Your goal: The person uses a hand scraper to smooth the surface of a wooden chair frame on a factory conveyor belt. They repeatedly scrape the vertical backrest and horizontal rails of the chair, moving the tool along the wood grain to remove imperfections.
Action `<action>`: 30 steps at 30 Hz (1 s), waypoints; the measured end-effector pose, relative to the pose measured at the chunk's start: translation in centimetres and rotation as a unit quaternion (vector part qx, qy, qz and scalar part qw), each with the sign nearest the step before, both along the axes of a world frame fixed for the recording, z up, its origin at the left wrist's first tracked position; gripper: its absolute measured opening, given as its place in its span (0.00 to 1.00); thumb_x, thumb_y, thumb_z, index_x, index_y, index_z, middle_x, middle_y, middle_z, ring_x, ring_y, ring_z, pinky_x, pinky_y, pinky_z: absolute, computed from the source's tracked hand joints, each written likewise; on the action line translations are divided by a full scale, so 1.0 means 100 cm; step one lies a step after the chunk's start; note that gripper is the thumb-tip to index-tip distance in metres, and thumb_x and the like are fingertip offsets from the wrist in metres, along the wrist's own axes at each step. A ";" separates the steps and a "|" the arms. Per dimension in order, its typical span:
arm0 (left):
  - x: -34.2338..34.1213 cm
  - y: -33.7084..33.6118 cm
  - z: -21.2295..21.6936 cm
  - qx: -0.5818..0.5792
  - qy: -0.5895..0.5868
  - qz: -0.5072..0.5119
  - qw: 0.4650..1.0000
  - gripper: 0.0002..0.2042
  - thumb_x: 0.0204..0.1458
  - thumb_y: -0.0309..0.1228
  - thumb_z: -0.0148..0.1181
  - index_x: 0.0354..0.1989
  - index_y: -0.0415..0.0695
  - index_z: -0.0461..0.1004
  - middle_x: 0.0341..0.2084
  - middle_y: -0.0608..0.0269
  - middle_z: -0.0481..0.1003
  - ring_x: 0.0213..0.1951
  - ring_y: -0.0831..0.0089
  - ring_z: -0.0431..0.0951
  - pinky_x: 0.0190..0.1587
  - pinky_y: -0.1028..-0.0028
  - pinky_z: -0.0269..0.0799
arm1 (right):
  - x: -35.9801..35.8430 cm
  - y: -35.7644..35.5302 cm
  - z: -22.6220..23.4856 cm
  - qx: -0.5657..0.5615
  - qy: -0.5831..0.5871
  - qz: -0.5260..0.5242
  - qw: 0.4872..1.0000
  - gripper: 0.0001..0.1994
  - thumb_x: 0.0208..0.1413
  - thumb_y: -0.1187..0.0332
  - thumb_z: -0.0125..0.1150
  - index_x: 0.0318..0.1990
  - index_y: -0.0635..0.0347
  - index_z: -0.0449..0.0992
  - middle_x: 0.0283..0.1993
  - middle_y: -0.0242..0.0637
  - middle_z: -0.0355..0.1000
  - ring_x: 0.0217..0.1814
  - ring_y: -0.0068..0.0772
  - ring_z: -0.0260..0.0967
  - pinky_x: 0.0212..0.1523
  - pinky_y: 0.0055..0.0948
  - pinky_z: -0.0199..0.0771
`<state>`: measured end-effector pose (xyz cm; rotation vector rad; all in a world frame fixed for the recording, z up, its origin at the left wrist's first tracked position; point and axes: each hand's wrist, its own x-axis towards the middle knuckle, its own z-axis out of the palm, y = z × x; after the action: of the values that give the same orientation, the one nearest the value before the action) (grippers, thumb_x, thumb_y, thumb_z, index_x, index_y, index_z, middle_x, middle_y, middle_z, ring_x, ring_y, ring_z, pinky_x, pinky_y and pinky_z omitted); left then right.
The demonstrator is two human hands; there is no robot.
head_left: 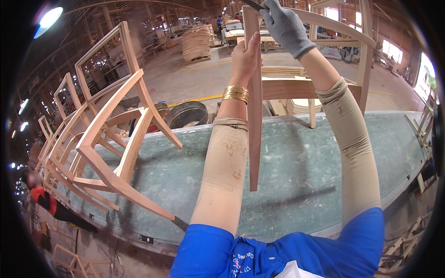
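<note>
A bare wooden chair frame (254, 125) stands in front of me on the table, one long leg pointing toward me. My left hand (244, 58), ungloved and with gold bangles at the wrist, is closed around this leg near its upper end, the thumb lying up along it. On my right hand (283, 28) is a grey work glove. Its fingers close on a thin dark tool (252, 4) at the top edge of the view, just above the frame's corner. The tool's kind cannot be made out, since its ends are cut off or covered.
The long greenish table (296, 171) bears more wooden chair frames (111, 173) in a row on the left. Beyond it stand a dark round tub (187, 114) and a stack of curved wooden parts (196, 42). A person in red and black (51, 204) is at far left.
</note>
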<state>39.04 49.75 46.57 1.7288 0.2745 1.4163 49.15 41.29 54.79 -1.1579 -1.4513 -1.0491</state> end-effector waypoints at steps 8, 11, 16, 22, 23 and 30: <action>0.000 0.004 0.000 0.021 0.001 0.012 1.000 0.28 0.58 0.56 0.49 0.24 0.39 0.69 0.13 0.57 0.72 0.16 0.72 0.76 0.19 0.75 0.72 | -0.001 0.005 -0.005 0.005 -0.024 0.006 1.000 0.06 0.58 0.67 0.52 0.40 0.54 0.65 0.18 0.48 0.69 0.21 0.56 0.69 0.21 0.50 0.67; 0.002 0.006 -0.001 0.020 -0.006 0.001 1.000 0.28 0.58 0.56 0.49 0.25 0.39 0.69 0.13 0.57 0.72 0.16 0.73 0.76 0.19 0.75 0.72 | -0.001 0.006 -0.004 0.002 -0.027 -0.002 1.000 0.06 0.58 0.67 0.51 0.40 0.55 0.64 0.18 0.48 0.69 0.21 0.55 0.70 0.20 0.49 0.67; 0.003 0.013 0.000 0.015 -0.007 -0.002 1.000 0.28 0.57 0.56 0.50 0.26 0.38 0.69 0.14 0.58 0.71 0.17 0.73 0.75 0.19 0.76 0.72 | -0.005 0.010 -0.002 -0.002 -0.019 -0.022 1.000 0.05 0.59 0.67 0.51 0.39 0.56 0.65 0.17 0.47 0.69 0.20 0.55 0.70 0.19 0.49 0.67; 0.010 0.019 0.003 0.014 -0.016 0.007 1.000 0.29 0.55 0.58 0.52 0.26 0.37 0.69 0.14 0.58 0.72 0.17 0.73 0.75 0.20 0.76 0.72 | -0.007 0.013 0.006 -0.007 -0.048 -0.094 0.994 0.06 0.59 0.66 0.50 0.38 0.57 0.65 0.16 0.48 0.68 0.19 0.54 0.71 0.18 0.47 0.70; 0.010 0.023 0.003 0.026 -0.019 0.022 0.999 0.29 0.55 0.58 0.52 0.26 0.37 0.69 0.14 0.58 0.72 0.17 0.73 0.75 0.20 0.76 0.73 | -0.009 0.015 0.007 0.000 -0.061 -0.107 0.992 0.06 0.59 0.66 0.50 0.38 0.58 0.65 0.15 0.48 0.68 0.19 0.53 0.71 0.18 0.46 0.70; 0.018 0.029 -0.003 0.032 -0.023 0.034 0.999 0.29 0.55 0.57 0.52 0.28 0.36 0.70 0.15 0.59 0.71 0.17 0.74 0.75 0.21 0.76 0.73 | -0.003 0.020 0.003 -0.022 -0.046 -0.097 0.994 0.05 0.58 0.68 0.51 0.36 0.57 0.65 0.15 0.47 0.68 0.19 0.53 0.70 0.17 0.47 0.69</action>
<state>40.82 52.69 46.31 1.7501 0.2677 1.5269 48.85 43.25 55.08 -1.3169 -1.4623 -1.2233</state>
